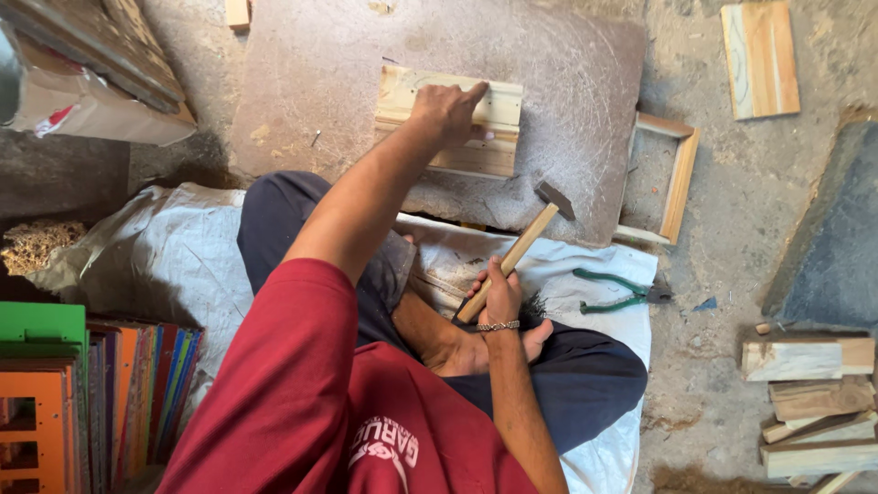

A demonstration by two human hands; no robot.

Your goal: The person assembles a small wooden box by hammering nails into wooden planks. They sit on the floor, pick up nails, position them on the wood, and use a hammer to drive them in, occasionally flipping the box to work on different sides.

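My left hand presses down on a pale wooden piece made of stacked slats, which lies on a worn brown board on the floor. My right hand grips the wooden handle of a hammer; its dark metal head is raised to the right of the wooden piece. I sit cross-legged in dark trousers on a white sheet.
Green-handled pliers lie on the sheet to the right. A small wooden frame leans at the board's right edge. A plank lies far right, wood offcuts pile at lower right, coloured panels stack at lower left.
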